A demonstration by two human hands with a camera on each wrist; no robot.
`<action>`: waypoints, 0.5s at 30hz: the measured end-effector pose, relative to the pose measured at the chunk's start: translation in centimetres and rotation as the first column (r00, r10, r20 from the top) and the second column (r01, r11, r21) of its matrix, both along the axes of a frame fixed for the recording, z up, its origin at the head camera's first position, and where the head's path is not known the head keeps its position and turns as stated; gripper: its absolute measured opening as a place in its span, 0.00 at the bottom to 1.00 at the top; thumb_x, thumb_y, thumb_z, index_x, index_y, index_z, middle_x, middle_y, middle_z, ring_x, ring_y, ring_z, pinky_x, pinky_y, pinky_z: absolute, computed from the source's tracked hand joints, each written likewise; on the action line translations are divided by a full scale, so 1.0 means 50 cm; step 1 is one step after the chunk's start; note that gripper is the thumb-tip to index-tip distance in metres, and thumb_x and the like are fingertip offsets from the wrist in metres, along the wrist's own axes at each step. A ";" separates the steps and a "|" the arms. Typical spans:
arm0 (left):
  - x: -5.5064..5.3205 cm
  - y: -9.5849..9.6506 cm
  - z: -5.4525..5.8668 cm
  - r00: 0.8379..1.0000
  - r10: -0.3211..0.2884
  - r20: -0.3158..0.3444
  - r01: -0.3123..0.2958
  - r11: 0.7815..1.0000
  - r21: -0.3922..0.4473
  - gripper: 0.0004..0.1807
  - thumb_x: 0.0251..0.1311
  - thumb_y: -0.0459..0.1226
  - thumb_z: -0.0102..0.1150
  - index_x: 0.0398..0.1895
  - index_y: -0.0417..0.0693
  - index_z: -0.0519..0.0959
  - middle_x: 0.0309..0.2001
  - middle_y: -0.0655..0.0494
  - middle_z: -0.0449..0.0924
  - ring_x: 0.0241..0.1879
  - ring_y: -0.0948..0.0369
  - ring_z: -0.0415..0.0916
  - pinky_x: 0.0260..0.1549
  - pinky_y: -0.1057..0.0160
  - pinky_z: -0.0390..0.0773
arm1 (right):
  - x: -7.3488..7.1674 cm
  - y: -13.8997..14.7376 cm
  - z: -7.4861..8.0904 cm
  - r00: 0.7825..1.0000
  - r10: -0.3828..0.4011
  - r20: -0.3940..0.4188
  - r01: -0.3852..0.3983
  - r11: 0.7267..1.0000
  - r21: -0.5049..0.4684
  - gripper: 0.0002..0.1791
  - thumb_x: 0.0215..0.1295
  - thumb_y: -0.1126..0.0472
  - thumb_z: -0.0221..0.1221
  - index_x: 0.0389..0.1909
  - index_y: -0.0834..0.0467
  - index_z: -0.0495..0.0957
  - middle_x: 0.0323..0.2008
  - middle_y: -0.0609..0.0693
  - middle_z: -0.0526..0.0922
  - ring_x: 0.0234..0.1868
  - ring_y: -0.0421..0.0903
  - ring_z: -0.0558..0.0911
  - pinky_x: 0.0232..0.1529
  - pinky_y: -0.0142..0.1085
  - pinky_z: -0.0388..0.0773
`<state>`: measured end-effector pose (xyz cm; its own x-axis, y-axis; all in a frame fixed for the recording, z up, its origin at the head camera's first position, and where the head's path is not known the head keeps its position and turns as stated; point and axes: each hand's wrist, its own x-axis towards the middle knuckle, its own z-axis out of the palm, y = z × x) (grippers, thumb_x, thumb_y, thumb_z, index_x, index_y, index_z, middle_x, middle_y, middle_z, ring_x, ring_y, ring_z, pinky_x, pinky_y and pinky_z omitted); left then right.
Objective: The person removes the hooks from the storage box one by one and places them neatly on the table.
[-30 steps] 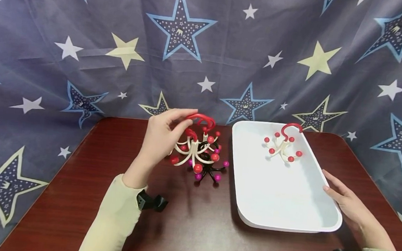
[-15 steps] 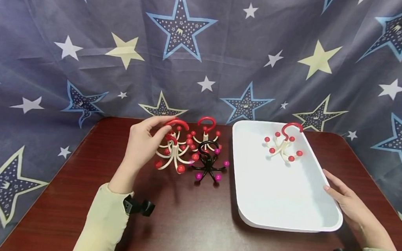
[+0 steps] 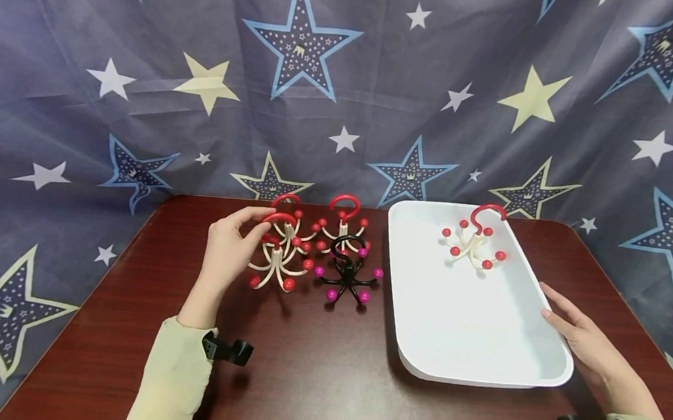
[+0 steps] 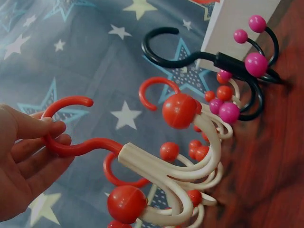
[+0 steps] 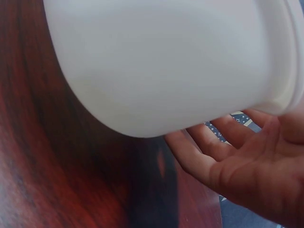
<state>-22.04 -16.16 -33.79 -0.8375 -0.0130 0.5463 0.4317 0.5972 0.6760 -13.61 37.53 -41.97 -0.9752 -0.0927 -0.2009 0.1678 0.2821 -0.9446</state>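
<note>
My left hand [image 3: 227,244] pinches the red hook of a cream multi-arm hook hanger [image 3: 276,261] with red ball tips, between thumb and fingers. In the left wrist view this hanger [image 4: 147,164] fills the middle, its arms low, close over the table. Just behind it stands a matching cream hanger [image 3: 289,230], partly hidden. Another one [image 3: 343,229] is to its right, behind a black hanger [image 3: 348,277] with magenta balls. At the white basin [image 3: 469,332], my right hand [image 3: 587,345] holds the right rim, thumb over it and fingers along the outer wall [image 5: 161,71].
Inside the basin's far end stands one more cream hanger [image 3: 474,247] with a red hook. Dark red-brown table [image 3: 322,393] surrounds these things. A star-patterned cloth [image 3: 347,72] hangs along the table's back edge.
My left hand has carried the cream hanger leftward and lowered it, from in front of the black hanger to that hanger's left. My right hand and the basin have stayed in place.
</note>
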 end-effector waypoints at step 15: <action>-0.021 -0.032 -0.072 0.993 -0.062 0.100 0.052 0.994 0.097 0.11 0.54 0.32 0.61 0.42 0.47 0.82 0.32 0.48 0.83 0.25 0.67 0.73 0.20 0.74 0.67 | -0.004 0.005 0.000 1.000 0.007 0.012 -0.006 0.999 -0.054 0.35 0.68 0.56 0.48 0.71 0.48 0.41 0.42 0.21 0.69 0.39 0.31 0.79 0.36 0.33 0.78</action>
<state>-23.09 -17.75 -37.37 -0.8900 -0.0109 0.4559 0.3886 0.5052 0.7706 -13.81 37.76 -41.97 -0.9721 -0.1101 -0.2071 0.1774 0.2322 -0.9564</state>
